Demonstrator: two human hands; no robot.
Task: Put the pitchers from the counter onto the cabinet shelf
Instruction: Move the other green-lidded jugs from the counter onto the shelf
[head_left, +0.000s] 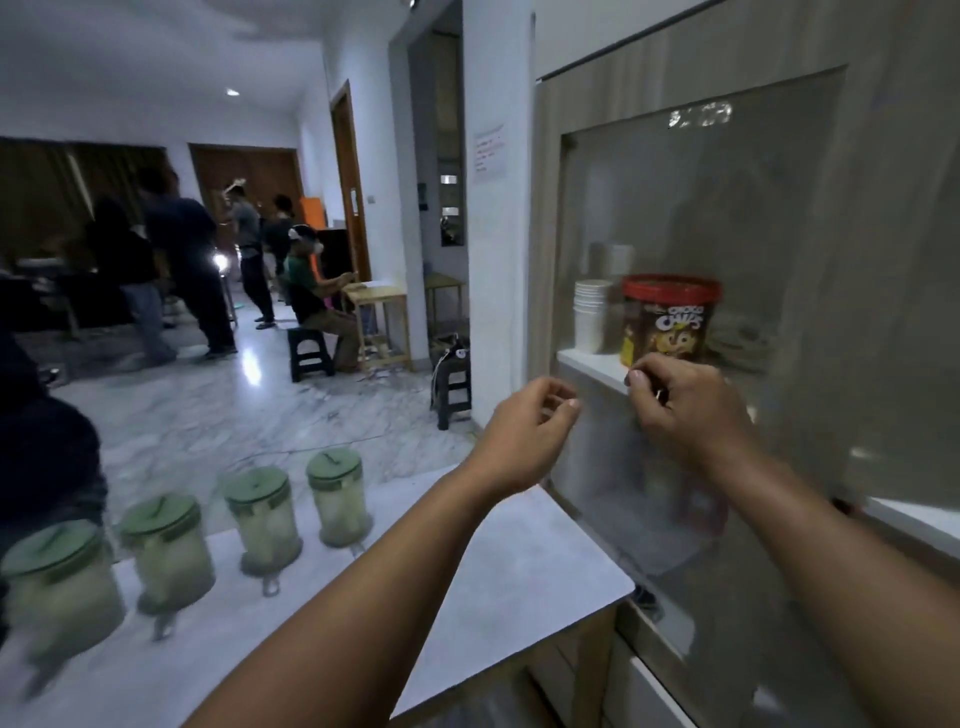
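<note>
Head view: the frame looks down over both forearms toward a glass-fronted cabinet at the right.
Pitchers: four clear pitchers with green lids stand in a row on the white counter (519, 561) at the lower left of the frame; from the left, first pitcher (60, 592), second pitcher (166, 553), third pitcher (265, 519), fourth pitcher (338, 498). All are blurred and no hand touches them.
Left hand (524, 431): in the centre of the frame, raised before the edge of the cabinet door (779, 260), fingers loosely curled with thumb near the fingertips, holding nothing that I can see.
Right hand (685, 410): just right of the left one, against the glass, fingers bent together and pinching something small; what it is I cannot tell.
Cabinet shelf (587, 364): white, behind the glass at centre right; it carries a stack of white paper cups (591, 317) and, beside it, a Choco Chips tub (670, 322) with red lid.
Background: several people stand and sit in the upper left of the frame.
</note>
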